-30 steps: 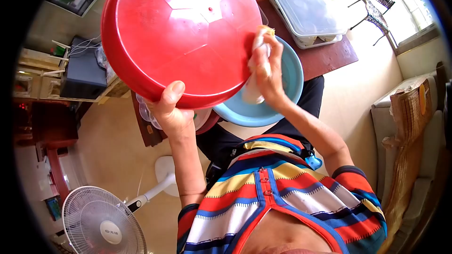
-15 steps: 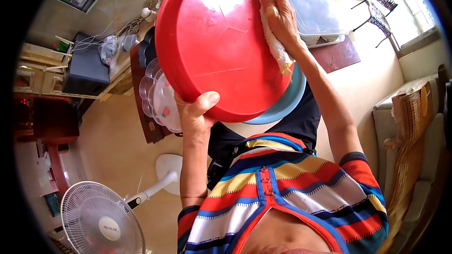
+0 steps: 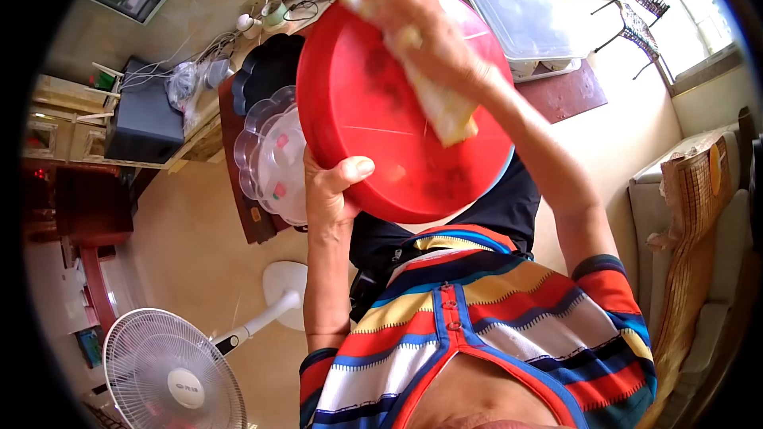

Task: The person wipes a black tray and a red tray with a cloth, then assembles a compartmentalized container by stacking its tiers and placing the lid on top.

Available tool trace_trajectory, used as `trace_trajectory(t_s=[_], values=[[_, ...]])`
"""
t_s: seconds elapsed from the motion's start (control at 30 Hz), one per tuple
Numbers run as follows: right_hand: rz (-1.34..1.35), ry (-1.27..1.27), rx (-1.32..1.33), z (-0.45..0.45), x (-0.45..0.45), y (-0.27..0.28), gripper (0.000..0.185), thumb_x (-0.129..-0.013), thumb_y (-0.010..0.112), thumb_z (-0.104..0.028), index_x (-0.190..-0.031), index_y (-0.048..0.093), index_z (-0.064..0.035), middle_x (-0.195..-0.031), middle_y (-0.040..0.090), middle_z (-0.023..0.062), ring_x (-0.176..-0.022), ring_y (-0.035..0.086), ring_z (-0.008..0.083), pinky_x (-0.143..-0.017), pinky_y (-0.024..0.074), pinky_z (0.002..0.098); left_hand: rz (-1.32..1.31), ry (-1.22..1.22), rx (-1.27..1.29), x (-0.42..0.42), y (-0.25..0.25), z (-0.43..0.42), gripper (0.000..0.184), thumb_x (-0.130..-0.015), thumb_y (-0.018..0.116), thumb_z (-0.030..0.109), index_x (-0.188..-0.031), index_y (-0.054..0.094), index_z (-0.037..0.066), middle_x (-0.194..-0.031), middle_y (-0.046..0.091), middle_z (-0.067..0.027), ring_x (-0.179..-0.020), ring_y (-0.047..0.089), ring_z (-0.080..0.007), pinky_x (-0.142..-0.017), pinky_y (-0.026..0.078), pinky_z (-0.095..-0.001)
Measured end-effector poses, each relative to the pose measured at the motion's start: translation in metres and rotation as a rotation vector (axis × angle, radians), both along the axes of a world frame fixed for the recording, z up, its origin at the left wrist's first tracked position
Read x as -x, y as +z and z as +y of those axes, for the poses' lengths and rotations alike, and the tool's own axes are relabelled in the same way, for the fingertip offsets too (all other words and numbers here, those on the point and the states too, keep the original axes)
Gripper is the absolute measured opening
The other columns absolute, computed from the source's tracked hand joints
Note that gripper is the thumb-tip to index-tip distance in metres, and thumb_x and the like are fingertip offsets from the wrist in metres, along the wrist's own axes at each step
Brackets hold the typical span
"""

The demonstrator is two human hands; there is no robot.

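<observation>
Right hand and cloth have shifted left across the red basin.

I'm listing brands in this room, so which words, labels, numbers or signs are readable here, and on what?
No text reads clearly enough to quote.
Electric fan: a logo and small characters on its hub, too small and blurred to read.
Blue-green item at the left edge: any print is too small to tell.
Red plastic basin: no lettering visible.
</observation>
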State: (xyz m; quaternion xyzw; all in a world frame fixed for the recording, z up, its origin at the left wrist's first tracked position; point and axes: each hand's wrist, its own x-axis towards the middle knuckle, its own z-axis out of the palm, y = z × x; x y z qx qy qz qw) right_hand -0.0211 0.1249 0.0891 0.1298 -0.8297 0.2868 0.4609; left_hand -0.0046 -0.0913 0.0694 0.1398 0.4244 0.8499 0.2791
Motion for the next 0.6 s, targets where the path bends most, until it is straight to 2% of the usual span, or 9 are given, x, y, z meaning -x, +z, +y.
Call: trace_trajectory(t_s=[0.03, 0.13, 0.23, 0.3, 0.37, 0.43, 0.5, 0.53, 0.6], values=[[-0.05, -0.043, 0.102, 0.01, 0.002, 0.007, 0.034, -0.071, 0.056, -0.003, -0.105, 0.058, -0.0061, -0.106, 0.058, 0.0136, -0.106, 0.051, 0.033, -0.092, 0.0395, 0.0408, 0.011, -0.01, 0.03, 0.0, 0.001, -0.002, 0.056, -0.056, 0.062, 0.0, -0.111, 0.054, -0.001, -0.098, 0.062, -0.01, -0.083, 0.062, -0.0205, -0.075, 0.053, -0.0329], [-0.052, -0.117, 0.087, 0.017, 0.001, 0.015, 0.027, -0.074, 0.057, -0.005, -0.101, 0.057, -0.0063, -0.094, 0.059, 0.014, -0.093, 0.056, 0.0324, -0.081, 0.0439, 0.0405, 0.029, -0.012, 0.042, -0.002, 0.004, -0.001, 0.058, -0.055, 0.061, 0.0, -0.112, 0.054, -0.002, -0.097, 0.062, -0.01, -0.082, 0.062, -0.0189, -0.074, 0.052, -0.0315], [0.167, -0.05, -0.254, -0.001, -0.004, 0.023, 0.026, -0.071, 0.061, -0.006, -0.097, 0.058, -0.0105, -0.092, 0.059, 0.0073, -0.092, 0.055, 0.0292, -0.079, 0.0427, 0.0394, 0.035, -0.029, 0.063, 0.001, 0.003, 0.004, 0.059, -0.053, 0.06, -0.002, -0.112, 0.054, -0.002, -0.096, 0.062, -0.0102, -0.08, 0.061, -0.018, -0.073, 0.051, -0.0306], [0.063, 0.029, -0.29, -0.013, -0.017, 0.033, 0.027, -0.07, 0.062, -0.007, -0.097, 0.058, -0.0111, -0.093, 0.06, 0.0062, -0.092, 0.056, 0.0281, -0.079, 0.0434, 0.0405, 0.034, -0.042, 0.088, 0.001, 0.003, 0.002, 0.059, -0.053, 0.059, -0.003, -0.112, 0.054, -0.002, -0.096, 0.062, -0.0104, -0.078, 0.061, -0.0178, -0.071, 0.051, -0.0304], [0.118, -0.08, -0.115, 0.001, -0.007, 0.027, 0.031, -0.071, 0.061, -0.01, -0.102, 0.058, -0.0112, -0.092, 0.061, 0.0092, -0.09, 0.057, 0.0298, -0.078, 0.0461, 0.0417, 0.049, -0.013, 0.085, 0.002, 0.01, -0.003, 0.06, -0.053, 0.058, -0.005, -0.112, 0.053, -0.003, -0.095, 0.062, -0.0106, -0.078, 0.061, -0.0184, -0.072, 0.051, -0.0307], [0.111, -0.167, 0.004, 0.025, 0.001, 0.02, 0.029, -0.079, 0.057, -0.018, -0.107, 0.057, -0.0106, -0.09, 0.062, 0.0089, -0.085, 0.059, 0.0271, -0.076, 0.0474, 0.037, 0.08, 0.076, 0.094, 0.004, 0.016, -0.009, 0.061, -0.052, 0.057, -0.004, -0.113, 0.053, -0.003, -0.096, 0.062, -0.0121, -0.081, 0.062, -0.0218, -0.074, 0.051, -0.0332], [-0.385, -0.112, 0.385, 0.046, -0.006, 0.017, 0.036, -0.092, 0.045, -0.035, -0.121, 0.04, -0.0139, -0.12, 0.046, 0.0155, -0.106, 0.049, 0.0302, -0.092, 0.0387, 0.0418, 0.081, 0.14, 0.077, 0.008, 0.021, -0.018, 0.062, -0.052, 0.057, 0.0, -0.114, 0.052, -0.003, -0.098, 0.061, -0.0135, -0.083, 0.062, -0.0239, -0.075, 0.052, -0.0346], [-0.387, -0.108, 0.383, 0.048, -0.009, 0.013, 0.036, -0.092, 0.045, -0.035, -0.121, 0.04, -0.0139, -0.12, 0.046, 0.0155, -0.106, 0.049, 0.0302, -0.092, 0.0387, 0.0418, 0.097, 0.144, 0.057, 0.009, 0.023, -0.019, 0.063, -0.053, 0.058, 0.004, -0.115, 0.051, -0.003, -0.1, 0.06, -0.0139, -0.085, 0.061, -0.0244, -0.077, 0.051, -0.0347], [-0.298, -0.252, 0.495, 0.051, -0.015, -0.007, 0.032, -0.09, 0.05, -0.032, -0.113, 0.054, -0.0101, -0.092, 0.059, 0.0073, -0.087, 0.057, 0.0202, -0.074, 0.0456, 0.0321, 0.083, 0.122, 0.021, 0.017, 0.014, -0.024, 0.065, -0.054, 0.057, 0.002, -0.118, 0.048, -0.004, -0.104, 0.058, -0.0146, -0.091, 0.059, -0.0267, -0.081, 0.05, -0.0365]])
